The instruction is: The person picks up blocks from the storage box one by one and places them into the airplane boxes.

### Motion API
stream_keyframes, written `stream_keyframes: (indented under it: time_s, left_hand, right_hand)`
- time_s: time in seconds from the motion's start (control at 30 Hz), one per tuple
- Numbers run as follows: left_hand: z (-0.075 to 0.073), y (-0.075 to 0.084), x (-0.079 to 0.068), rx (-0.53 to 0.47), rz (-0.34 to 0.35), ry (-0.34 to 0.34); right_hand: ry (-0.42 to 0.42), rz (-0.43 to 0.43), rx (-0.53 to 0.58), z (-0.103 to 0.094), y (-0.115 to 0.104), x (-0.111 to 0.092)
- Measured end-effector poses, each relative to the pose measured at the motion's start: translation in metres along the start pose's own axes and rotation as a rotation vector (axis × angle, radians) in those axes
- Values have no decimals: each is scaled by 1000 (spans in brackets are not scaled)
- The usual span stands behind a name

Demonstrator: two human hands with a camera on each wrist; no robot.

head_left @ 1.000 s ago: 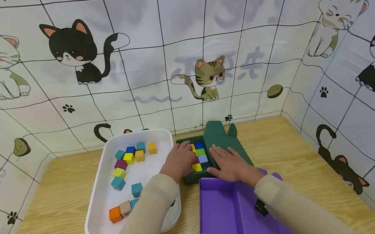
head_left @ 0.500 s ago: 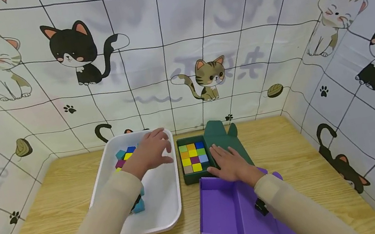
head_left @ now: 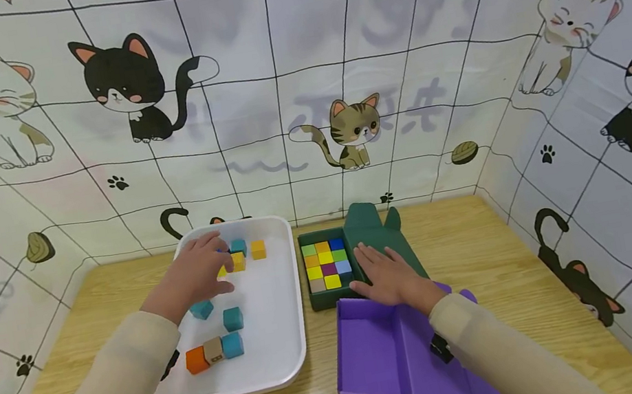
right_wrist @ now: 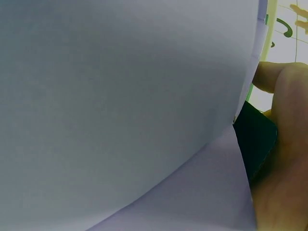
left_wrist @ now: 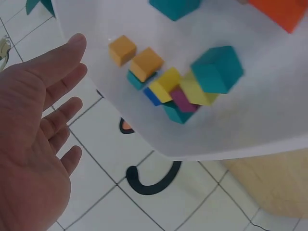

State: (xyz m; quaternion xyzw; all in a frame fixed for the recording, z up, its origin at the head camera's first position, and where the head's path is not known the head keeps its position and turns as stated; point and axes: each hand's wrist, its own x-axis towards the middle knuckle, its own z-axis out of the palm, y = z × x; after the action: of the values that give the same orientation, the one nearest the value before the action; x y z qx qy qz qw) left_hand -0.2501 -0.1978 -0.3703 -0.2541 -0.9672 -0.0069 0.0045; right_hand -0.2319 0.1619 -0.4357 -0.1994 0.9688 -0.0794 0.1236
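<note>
Nearby, open purple box sits on wooden table. Just beyond, right hand rests straight-fingered on the lid of green box holding colored cubes. Left hand, thumb and fingers parted, hovers over loose cubes in white tray. Cat-print backdrop behind.

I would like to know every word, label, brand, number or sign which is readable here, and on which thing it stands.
None can be read.
Wall: faint grey marks, perhaps writing; too blurred to read.
Beige block in the white tray: a small dark mark; too small to read.
Green box and purple box: no lettering seen.
</note>
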Motion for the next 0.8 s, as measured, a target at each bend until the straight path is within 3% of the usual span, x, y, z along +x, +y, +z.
stream_keyframes:
  time_s: [0.4, 0.8]
  left_hand:
    - [42, -15, -25, -88, -47, -75]
    - [54, -8, -28, -91, -63, -85]
  right_hand:
    - [5, -5, -8, 1, 0, 0]
    - [6, 2, 0, 0, -1, -1]
